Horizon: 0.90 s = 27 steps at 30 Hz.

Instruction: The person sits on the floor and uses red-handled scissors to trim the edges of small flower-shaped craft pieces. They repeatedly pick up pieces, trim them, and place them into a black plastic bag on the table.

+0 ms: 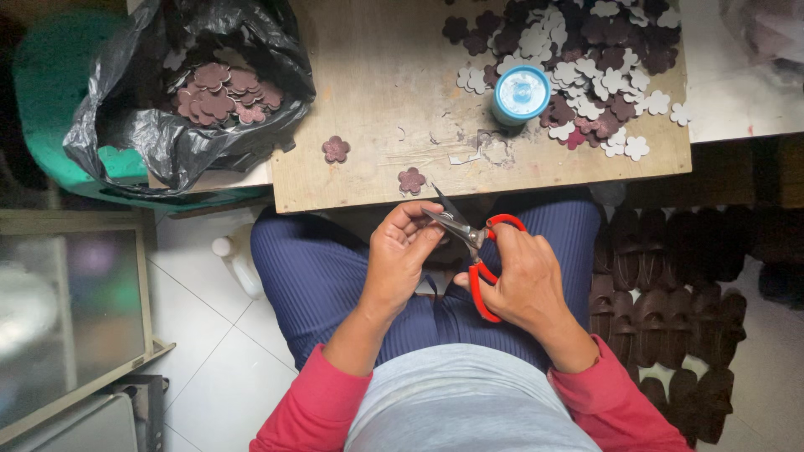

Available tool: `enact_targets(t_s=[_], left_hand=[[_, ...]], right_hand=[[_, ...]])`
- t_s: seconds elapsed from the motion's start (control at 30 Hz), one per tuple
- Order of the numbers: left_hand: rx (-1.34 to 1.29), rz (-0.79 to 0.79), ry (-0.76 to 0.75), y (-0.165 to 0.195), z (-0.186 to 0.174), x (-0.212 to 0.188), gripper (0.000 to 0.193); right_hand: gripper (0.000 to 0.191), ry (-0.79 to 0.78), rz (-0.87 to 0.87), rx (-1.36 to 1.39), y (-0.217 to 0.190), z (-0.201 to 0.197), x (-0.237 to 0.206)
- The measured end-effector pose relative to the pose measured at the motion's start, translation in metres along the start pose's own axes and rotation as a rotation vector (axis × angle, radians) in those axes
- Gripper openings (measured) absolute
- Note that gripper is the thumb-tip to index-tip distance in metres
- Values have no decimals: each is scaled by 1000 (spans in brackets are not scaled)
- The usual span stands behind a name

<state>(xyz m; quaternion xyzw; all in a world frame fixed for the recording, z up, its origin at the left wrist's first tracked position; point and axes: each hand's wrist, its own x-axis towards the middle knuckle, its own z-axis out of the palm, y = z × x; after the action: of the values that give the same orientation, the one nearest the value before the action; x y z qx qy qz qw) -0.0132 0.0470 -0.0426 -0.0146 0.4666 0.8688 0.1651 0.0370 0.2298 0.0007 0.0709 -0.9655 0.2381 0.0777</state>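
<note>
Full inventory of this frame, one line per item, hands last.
wooden board: one, tan, above the lap
loose flower cutouts: many, maroon and white, board's far right
single flower cutouts: two, maroon, near board's front edge
round container: one, blue rim, beside the pile
black bag: one, holding maroon cutouts, far left
green tub: one, under the bag
white bottle: one, on the floor tiles
scissors: one, red handles
left hand: at the blade tips, held item unclear
right hand: gripping the scissors

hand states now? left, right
Left hand: fingers pinched at the scissors' blade tips; what they hold cannot be told.
Right hand: closed on the red-handled scissors.
</note>
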Motion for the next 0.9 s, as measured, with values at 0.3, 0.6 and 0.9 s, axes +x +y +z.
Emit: enact_targets(t_s=[0.3, 0.6, 0.9], left_hand=[[-9, -2, -2, 1, 0, 0, 20], [10, 10, -4, -1, -2, 3, 21], [-19, -12, -5, -2, -4, 6, 21]], right_hand=[[70, 23, 3, -12, 1, 3, -2], [68, 21, 11, -38, -1, 1, -2], [66, 23, -5, -51, 1, 2, -2]])
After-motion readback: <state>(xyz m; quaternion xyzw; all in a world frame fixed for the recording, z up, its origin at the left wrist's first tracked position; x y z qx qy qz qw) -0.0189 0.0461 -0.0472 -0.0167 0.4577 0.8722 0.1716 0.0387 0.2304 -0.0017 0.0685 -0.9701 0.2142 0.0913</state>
